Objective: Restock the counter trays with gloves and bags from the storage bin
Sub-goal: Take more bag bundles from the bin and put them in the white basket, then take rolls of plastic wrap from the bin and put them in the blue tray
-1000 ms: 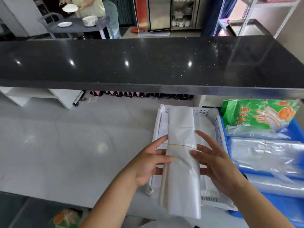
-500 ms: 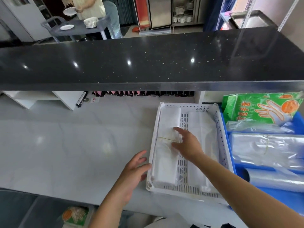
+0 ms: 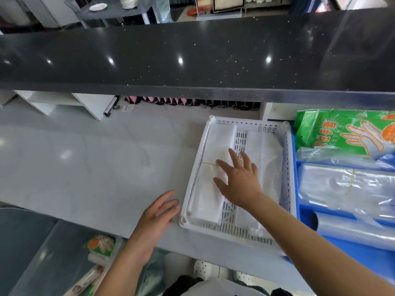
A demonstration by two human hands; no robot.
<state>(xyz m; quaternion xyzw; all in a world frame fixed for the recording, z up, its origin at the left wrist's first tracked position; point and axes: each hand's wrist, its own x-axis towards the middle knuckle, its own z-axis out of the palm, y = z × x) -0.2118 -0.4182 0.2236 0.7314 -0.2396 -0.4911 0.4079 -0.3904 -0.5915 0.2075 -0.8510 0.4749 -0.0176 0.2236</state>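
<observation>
left of the white tray [image 3: 287,167] the grey counter [image 3: 85,167] is wide and bare. the black shelf [image 3: 192,56] hangs over the back. the blue bin [image 3: 303,212] blocks the tray's right side.

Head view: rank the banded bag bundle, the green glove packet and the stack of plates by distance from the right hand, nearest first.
1. Banded bag bundle, on the left side of the white tray: the right hand lies over it with straight fingers.
2. Green glove packet, off to the right, at the back of the blue bin.
3. Stack of plates, far back left, beyond the black counter.
</observation>
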